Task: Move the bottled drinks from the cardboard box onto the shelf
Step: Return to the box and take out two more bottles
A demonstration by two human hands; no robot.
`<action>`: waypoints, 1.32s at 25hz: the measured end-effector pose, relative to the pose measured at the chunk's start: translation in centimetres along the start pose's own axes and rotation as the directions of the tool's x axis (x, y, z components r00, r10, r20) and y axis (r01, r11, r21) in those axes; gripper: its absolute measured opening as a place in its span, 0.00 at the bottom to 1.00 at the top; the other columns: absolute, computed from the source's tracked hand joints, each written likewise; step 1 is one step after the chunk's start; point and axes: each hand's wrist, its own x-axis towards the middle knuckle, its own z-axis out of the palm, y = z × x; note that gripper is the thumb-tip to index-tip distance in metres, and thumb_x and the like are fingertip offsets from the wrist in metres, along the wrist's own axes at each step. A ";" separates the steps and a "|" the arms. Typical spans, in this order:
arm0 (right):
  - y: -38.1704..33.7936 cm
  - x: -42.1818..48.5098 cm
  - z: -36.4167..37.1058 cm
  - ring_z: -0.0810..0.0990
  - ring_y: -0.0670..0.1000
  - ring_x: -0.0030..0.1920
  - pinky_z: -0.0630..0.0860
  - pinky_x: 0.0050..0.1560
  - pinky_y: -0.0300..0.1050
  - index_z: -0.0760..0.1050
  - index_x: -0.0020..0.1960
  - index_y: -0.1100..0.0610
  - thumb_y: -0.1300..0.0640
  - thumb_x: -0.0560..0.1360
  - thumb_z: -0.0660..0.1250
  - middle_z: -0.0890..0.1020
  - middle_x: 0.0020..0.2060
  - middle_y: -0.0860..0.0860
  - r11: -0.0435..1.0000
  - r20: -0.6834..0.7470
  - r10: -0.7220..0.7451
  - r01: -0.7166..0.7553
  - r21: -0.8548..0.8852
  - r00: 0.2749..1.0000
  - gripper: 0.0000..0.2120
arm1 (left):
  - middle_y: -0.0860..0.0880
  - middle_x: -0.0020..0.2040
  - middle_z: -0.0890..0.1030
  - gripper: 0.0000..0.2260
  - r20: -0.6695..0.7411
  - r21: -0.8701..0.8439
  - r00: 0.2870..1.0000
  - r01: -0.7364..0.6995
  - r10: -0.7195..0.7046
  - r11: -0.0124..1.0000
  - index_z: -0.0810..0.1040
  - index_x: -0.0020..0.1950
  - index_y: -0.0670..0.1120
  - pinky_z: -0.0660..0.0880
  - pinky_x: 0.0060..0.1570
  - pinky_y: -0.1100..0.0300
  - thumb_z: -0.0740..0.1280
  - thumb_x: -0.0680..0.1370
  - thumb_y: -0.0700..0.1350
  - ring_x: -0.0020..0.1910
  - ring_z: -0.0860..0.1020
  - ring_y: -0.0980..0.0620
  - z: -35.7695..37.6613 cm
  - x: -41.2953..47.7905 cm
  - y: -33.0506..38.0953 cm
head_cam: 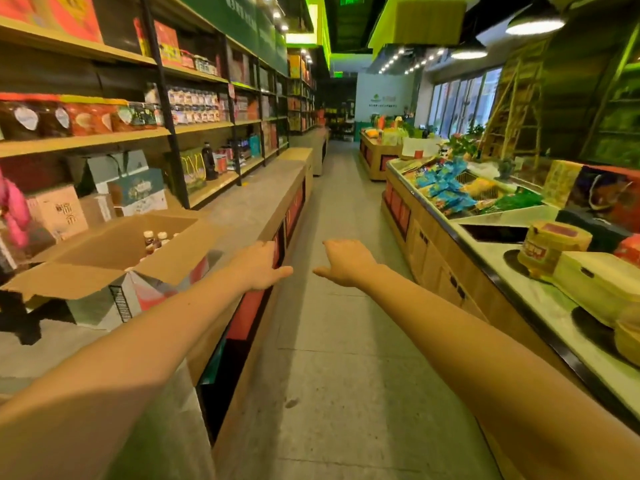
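Shelf (104, 140) runs 9 to 11 o'clock and is stocked with packaged goods. Cardboard box (114, 237) sits open on the grey counter (249, 202) at 9 o'clock, with bottled drinks (154, 241) upright inside, caps showing. Left hand (260, 268) is at the box's 3 o'clock by the counter edge, empty, thumb out, fingers loose. Right hand (344, 263) is at its 3 o'clock, not touching, empty, thumb out, fingers relaxed over the floor. Snack display (450, 192) sits at 2 o'clock.
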 end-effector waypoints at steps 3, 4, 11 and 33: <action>0.6 7.6 0.9 0.72 0.60 0.65 0.68 0.64 0.53 0.64 0.70 0.62 0.43 0.77 0.60 0.72 0.66 0.59 0.995 0.025 -0.097 0.096 0.034 0.995 0.30 | 0.40 0.69 0.69 0.31 0.009 -0.029 0.997 0.074 -0.074 0.997 0.64 0.71 0.40 0.67 0.65 0.49 0.61 0.77 0.61 0.67 0.69 0.41 1.1 6.2 -2.3; 0.4 10.0 1.4 0.71 0.60 0.66 0.67 0.65 0.54 0.63 0.70 0.62 0.43 0.77 0.61 0.72 0.67 0.59 0.991 0.030 -0.129 0.128 0.033 0.991 0.30 | 0.40 0.69 0.69 0.32 0.015 -0.033 0.995 0.099 -0.099 0.995 0.63 0.71 0.40 0.67 0.65 0.48 0.61 0.76 0.61 0.67 0.69 0.41 1.6 7.9 -3.3; -4.9 25.2 5.9 0.74 0.62 0.60 0.69 0.58 0.54 0.67 0.65 0.62 0.41 0.79 0.56 0.76 0.61 0.61 0.947 0.032 -0.306 0.300 0.113 0.952 0.27 | 0.41 0.67 0.72 0.31 0.028 -0.150 0.971 0.239 -0.238 0.959 0.65 0.70 0.42 0.70 0.62 0.47 0.63 0.75 0.61 0.62 0.72 0.42 4.2 17.6 -13.4; -36.1 57.6 20.6 0.72 0.57 0.66 0.67 0.65 0.43 0.65 0.71 0.63 0.60 0.78 0.63 0.73 0.67 0.58 0.507 0.306 -0.861 0.643 0.575 0.405 0.23 | 0.44 0.68 0.72 0.28 0.190 -0.317 0.558 0.814 -0.808 0.488 0.62 0.72 0.46 0.70 0.64 0.49 0.64 0.77 0.55 0.65 0.72 0.45 11.8 25.2 -47.1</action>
